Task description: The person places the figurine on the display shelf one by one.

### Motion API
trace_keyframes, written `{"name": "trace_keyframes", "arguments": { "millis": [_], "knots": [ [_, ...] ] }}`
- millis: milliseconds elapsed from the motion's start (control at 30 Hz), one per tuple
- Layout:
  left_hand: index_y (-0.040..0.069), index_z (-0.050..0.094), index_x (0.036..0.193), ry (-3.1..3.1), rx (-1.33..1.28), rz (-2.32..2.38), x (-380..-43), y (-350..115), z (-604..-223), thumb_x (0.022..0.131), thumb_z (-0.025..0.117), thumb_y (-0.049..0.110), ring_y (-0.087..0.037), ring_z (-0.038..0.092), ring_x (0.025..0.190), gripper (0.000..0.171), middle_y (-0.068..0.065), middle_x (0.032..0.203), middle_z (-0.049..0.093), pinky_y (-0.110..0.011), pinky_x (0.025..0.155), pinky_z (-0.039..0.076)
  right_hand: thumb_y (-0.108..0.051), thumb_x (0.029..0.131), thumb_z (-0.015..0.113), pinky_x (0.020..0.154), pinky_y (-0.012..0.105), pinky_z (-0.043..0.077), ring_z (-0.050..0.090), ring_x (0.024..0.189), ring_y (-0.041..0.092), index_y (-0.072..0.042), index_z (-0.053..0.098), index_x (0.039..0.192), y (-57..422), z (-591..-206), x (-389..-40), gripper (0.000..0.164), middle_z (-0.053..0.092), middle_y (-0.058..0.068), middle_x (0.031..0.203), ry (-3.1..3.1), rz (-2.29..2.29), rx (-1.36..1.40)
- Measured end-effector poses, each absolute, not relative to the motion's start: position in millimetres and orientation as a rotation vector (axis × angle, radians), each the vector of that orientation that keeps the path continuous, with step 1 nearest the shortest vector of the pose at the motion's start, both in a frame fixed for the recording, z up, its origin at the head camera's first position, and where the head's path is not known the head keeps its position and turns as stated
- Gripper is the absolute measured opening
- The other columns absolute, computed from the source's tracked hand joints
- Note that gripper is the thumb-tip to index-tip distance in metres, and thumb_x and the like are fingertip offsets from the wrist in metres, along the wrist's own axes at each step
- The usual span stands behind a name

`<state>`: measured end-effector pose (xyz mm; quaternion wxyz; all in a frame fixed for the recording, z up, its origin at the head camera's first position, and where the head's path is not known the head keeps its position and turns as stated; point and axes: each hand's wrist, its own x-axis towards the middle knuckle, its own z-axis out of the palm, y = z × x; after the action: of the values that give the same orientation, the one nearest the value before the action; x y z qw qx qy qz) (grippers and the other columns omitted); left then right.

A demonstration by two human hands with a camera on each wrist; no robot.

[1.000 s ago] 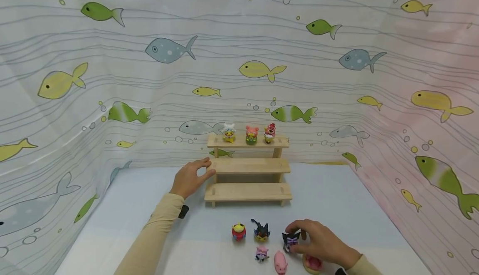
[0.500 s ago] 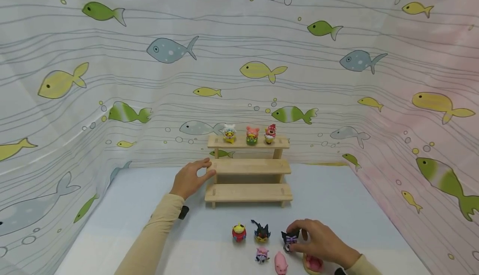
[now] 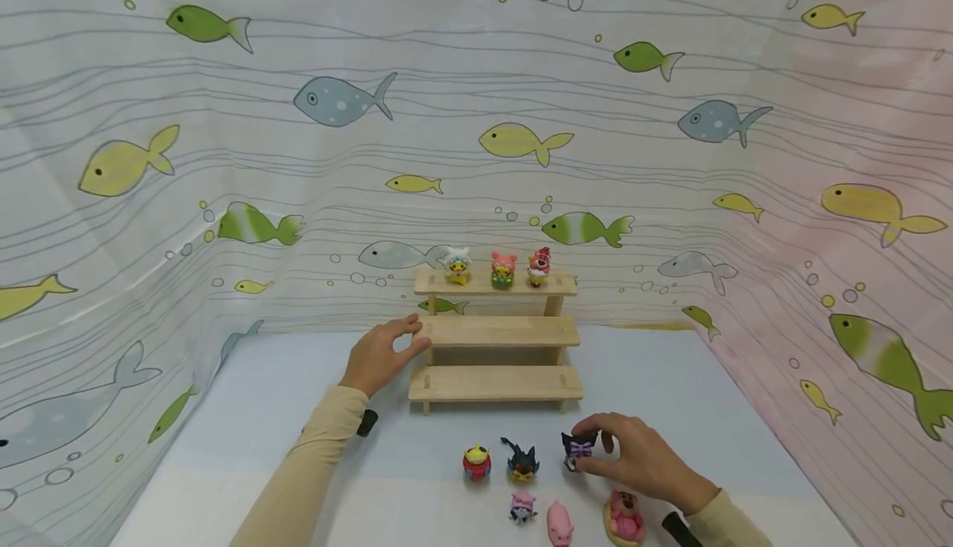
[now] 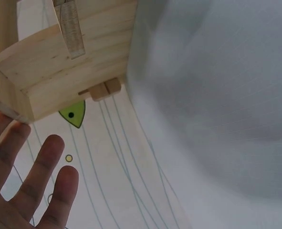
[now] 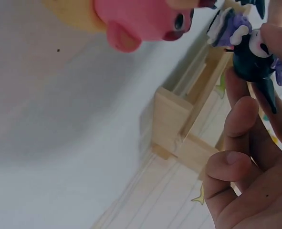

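Observation:
In the head view my right hand point(image 3: 644, 460) pinches a black-and-purple figurine point(image 3: 577, 448) with a pointed black hood, between thumb and fingers. The right wrist view shows the figurine point(image 5: 253, 55) tilted in the fingertips, off the table. My left hand point(image 3: 380, 357) touches the left end of a three-step wooden display shelf point(image 3: 495, 381). Its fingers point(image 4: 40, 162) look fairly straight and spread in the left wrist view, the tips against the wood or just below it. A pink bear figurine point(image 3: 624, 518) in a yellowish base sits below my right hand.
On the top step stand a white-hooded figurine point(image 3: 457, 266), a pink-hooded one point(image 3: 503, 270) and a red-and-pink one point(image 3: 538, 267). Before the shelf are a red-and-yellow figurine point(image 3: 476, 464), a black winged one point(image 3: 523, 463), a small pink-and-purple one point(image 3: 523, 507) and a pink pig point(image 3: 559, 522).
My right hand has lifted the black-and-purple figurine and moved it slightly toward the shelf, uncovering the pink bear figurine. The left hand stays at the shelf's end.

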<state>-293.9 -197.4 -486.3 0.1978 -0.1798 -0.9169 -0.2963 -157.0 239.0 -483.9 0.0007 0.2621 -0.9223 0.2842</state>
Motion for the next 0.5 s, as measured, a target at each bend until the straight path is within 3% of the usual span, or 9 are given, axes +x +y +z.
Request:
{"name": "trace_keyframes", "arguments": {
  "millis": [500],
  "knots": [
    [0.017, 0.072, 0.128, -2.564, -0.517, -0.840, -295, -198, -488, 0.091, 0.073, 0.051, -0.023, 0.069, 0.108, 0.050, 0.005, 0.142, 0.061, -0.048, 0.085, 0.057, -0.048, 0.085, 0.081, 0.059, 0.021, 0.042, 0.054, 0.073, 0.003, -0.029, 0.071, 0.117, 226, -470, -182, 0.038, 0.068, -0.022, 0.106, -2.783, 0.837, 0.823]
  ]
}}
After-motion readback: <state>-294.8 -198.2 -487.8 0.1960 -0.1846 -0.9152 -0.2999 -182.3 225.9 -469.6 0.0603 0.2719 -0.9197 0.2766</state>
